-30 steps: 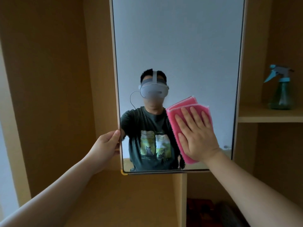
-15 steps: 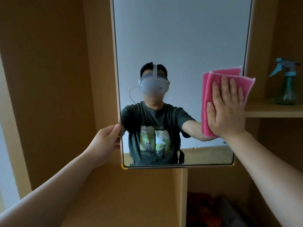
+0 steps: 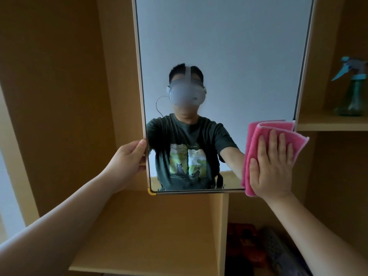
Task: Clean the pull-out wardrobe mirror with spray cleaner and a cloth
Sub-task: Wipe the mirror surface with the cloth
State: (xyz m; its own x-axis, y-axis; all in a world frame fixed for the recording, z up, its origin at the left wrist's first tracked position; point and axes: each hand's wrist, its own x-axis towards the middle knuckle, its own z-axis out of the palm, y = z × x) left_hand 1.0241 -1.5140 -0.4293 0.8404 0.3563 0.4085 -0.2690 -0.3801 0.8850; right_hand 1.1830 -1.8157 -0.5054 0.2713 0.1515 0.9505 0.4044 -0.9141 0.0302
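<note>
Left hand (image 3: 127, 160) fingers curled, gripping left frame edge of tall pull-out wardrobe mirror (image 3: 219, 56). Broad bare glass above. Right hand (image 3: 272, 168) flat, fingers spread, pressing folded pink cloth (image 3: 253, 140) onto lower right corner. Teal spray bottle (image 3: 354, 90) on wooden shelf (image 3: 328, 124) beyond.

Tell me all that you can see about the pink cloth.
The cloth is bright pink, soft and fuzzy looking, with a paler edge trim. It is folded into layers. The right hand presses it flat, fingers spread and pointing up, against the lower right corner of the mirror. Its right part reaches past the mirror's right edge and its bottom hangs a little below the lower edge. Nothing else touches it.
</note>
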